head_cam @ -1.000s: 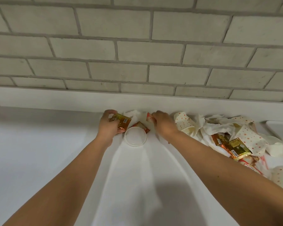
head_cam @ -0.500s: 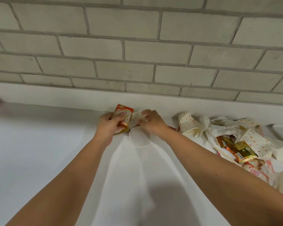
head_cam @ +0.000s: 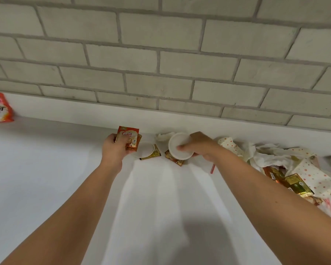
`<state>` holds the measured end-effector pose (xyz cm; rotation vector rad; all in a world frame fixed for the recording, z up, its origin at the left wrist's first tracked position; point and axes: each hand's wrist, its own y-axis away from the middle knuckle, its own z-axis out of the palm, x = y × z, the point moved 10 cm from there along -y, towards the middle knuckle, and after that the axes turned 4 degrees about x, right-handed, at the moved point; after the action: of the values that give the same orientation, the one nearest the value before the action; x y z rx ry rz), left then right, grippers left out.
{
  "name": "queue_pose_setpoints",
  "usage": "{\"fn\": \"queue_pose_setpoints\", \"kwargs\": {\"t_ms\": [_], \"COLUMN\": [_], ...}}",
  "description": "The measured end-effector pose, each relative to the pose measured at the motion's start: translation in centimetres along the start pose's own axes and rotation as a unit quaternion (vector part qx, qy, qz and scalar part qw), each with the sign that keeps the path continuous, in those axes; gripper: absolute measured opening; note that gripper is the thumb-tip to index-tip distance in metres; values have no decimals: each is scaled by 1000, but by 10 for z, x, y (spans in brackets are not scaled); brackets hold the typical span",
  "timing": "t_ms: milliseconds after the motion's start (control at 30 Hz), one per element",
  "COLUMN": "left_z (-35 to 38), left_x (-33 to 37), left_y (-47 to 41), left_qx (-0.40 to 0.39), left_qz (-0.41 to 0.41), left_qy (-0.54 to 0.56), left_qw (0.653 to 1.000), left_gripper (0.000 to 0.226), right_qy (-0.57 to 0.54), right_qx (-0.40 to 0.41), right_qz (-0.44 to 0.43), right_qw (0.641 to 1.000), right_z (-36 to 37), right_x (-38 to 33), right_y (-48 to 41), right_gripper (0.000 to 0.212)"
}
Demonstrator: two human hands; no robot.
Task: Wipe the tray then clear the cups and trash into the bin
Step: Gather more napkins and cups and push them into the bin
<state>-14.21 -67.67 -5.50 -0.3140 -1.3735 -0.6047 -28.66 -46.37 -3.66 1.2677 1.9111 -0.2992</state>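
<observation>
Pinching a stack of sachets (head_cam: 128,139) in my left grip (head_cam: 113,150) and clasping a white lid (head_cam: 177,146) in my right grip (head_cam: 201,147), both by the back edge of the bench (head_cam: 46,169) (no bin in sight). The spotted cups (head_cam: 228,145) lie further right along it. Grabbing more could fan the sachets loose, I judge.

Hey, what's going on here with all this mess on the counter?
A person is gathering rubbish off a white counter that runs along a brick wall. The left hand grips a few coffee sachets, and the right hand holds a round white lid. A second lid and some gold sachets lie between the hands. To the right sits a pile of spotted paper cups and crumpled tissues, not yet cleared. No bin or tray is in view.
</observation>
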Motion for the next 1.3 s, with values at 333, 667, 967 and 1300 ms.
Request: {"fn": "queue_pose_setpoints", "kwargs": {"t_ms": [333, 667, 967, 1300], "left_z": [12, 14, 58, 188], "left_x": [-2, 2, 4, -10], "left_y": [6, 17, 51, 160], "left_qx": [-16, -20, -107, -326], "left_qz": [4, 12, 13, 102], "left_qy": [-8, -48, -124, -285], "left_qw": [1000, 999, 986, 896], "left_gripper": [9, 15, 17, 5], "right_qy": [179, 85, -21, 33], "right_qx": [-4, 14, -37, 5], "right_qz": [-9, 37, 24, 82], "right_qw": [984, 996, 999, 996], "right_z": [37, 37, -4, -113], "right_x": [7, 19, 32, 94], "right_y": [-4, 2, 54, 164], "right_gripper": [76, 61, 59, 49]}}
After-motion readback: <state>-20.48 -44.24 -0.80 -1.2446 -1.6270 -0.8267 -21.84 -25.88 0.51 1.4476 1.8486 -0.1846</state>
